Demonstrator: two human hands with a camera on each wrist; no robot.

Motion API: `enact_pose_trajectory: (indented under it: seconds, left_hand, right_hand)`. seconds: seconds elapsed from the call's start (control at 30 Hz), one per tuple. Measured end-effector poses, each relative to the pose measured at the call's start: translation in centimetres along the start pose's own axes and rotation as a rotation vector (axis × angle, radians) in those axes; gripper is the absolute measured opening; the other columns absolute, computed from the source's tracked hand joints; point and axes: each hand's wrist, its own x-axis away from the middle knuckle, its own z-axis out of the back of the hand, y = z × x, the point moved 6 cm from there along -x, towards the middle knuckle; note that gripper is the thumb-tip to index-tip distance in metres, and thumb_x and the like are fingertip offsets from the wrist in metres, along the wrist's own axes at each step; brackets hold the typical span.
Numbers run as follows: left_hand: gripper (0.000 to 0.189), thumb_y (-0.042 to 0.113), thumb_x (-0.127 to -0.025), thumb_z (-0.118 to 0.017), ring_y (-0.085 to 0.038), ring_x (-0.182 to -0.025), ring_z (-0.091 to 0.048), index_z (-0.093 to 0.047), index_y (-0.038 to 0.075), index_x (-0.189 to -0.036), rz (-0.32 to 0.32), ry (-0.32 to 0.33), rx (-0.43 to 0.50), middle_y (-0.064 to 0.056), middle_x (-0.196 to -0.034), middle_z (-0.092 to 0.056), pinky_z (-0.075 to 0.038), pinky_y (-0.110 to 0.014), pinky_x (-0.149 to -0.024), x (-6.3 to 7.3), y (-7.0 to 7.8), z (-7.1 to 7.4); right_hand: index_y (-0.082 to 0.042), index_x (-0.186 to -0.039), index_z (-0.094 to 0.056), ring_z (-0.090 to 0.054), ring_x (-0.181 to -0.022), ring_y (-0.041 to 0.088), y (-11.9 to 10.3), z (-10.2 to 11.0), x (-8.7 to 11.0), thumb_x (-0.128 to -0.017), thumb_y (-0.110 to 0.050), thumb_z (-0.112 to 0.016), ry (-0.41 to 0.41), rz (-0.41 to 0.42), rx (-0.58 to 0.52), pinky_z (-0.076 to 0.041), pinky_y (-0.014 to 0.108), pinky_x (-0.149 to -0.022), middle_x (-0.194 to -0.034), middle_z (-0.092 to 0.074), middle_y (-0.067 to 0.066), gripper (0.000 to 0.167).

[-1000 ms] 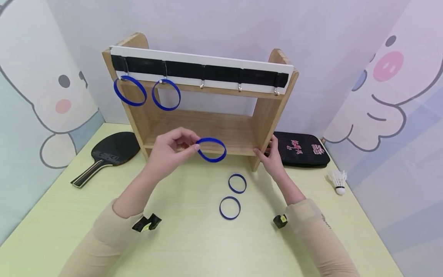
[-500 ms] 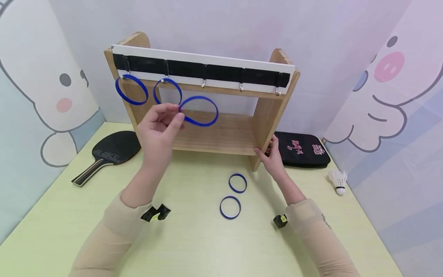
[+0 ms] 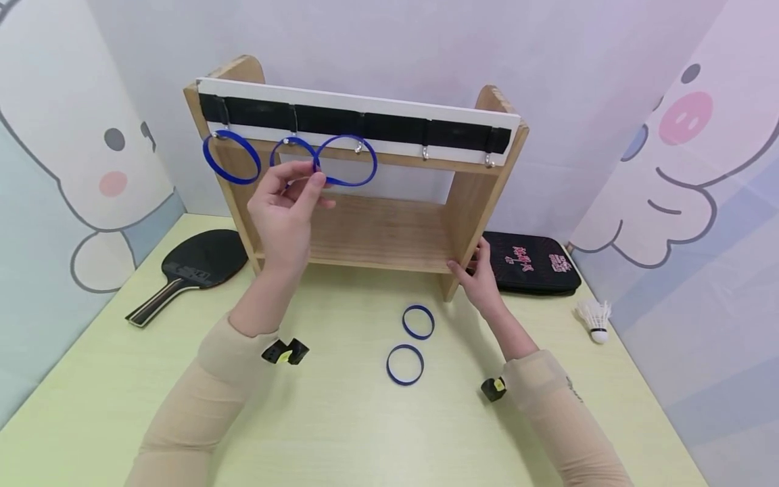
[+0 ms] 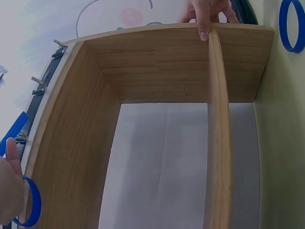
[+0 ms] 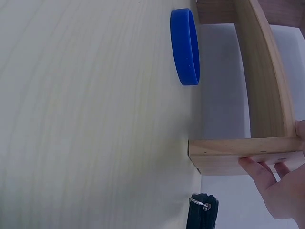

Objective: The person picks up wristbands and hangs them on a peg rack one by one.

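My left hand (image 3: pixel 282 216) pinches a blue wristband (image 3: pixel 375 164) between thumb and fingers, in front of the white hook board (image 3: pixel 389 105). In the head view the third hook (image 3: pixel 359 147) shows inside this band's loop; whether they touch I cannot tell. Two more blue bands hang on the hooks at the left, one of them partly behind my left hand. Lower right, my right hand (image 3: pixel 481 281) holds the side panel of the wooden rack (image 3: pixel 377 237) at shelf height, thumb in front. In the right wrist view its fingers (image 5: pixel 259 172) press the panel's outer face.
Two blue bands (image 3: pixel 433 325) lie on the table (image 3: pixel 341 419) before the rack. A table tennis bat (image 3: pixel 203 260) lies at the left. A black zip case (image 3: pixel 535 265) and a shuttlecock (image 3: pixel 593 320) are at the right. Two hooks farther right hold nothing.
My left hand has raised the pinched band from below the shelf's front edge up to the third hook. My right hand has stayed on the rack's side panel.
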Motion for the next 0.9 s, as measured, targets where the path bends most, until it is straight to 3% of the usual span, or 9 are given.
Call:
enact_pose_trajectory:
  seconds: [0.23,0.47,0.9]
  left_hand:
    - [0.015,-0.003,-0.083,-0.068,-0.019,-0.073,-0.067,-0.065,-0.004,-0.097,0.035,0.015,-0.038,-0.012,-0.090,-0.065,-0.056,-0.028,-0.059,0.4,-0.9,0.3]
    - [0.017,0.002,-0.083,-0.069,-0.018,-0.074,-0.066,-0.065,-0.001,-0.099,0.060,-0.009,-0.110,-0.012,-0.092,-0.065,-0.056,-0.027,-0.061,1.1,-1.7,0.7]
    - [0.028,0.004,-0.082,-0.072,-0.018,-0.080,-0.066,-0.060,-0.010,-0.103,0.139,-0.088,-0.190,-0.012,-0.097,-0.066,-0.056,-0.027,-0.063,2.8,-2.3,1.4]
  right_hand:
    - [-0.030,-0.145,-0.013,-0.047,-0.114,0.038,0.0,-0.1,-0.1,-0.092,-0.025,-0.062,0.001,-0.001,-0.010,-0.049,0.056,-0.087,-0.141,-0.031,0.017,0.072]
    - [-0.031,-0.146,-0.011,-0.046,-0.116,0.039,-0.4,-0.1,0.1,-0.093,-0.025,-0.061,-0.011,-0.008,-0.003,-0.048,0.057,-0.088,-0.143,-0.030,0.018,0.072]
    - [-0.030,-0.146,-0.012,-0.047,-0.114,0.038,-0.1,0.1,-0.1,-0.093,-0.024,-0.061,0.004,0.001,0.014,-0.048,0.056,-0.088,-0.142,-0.032,0.017,0.072]
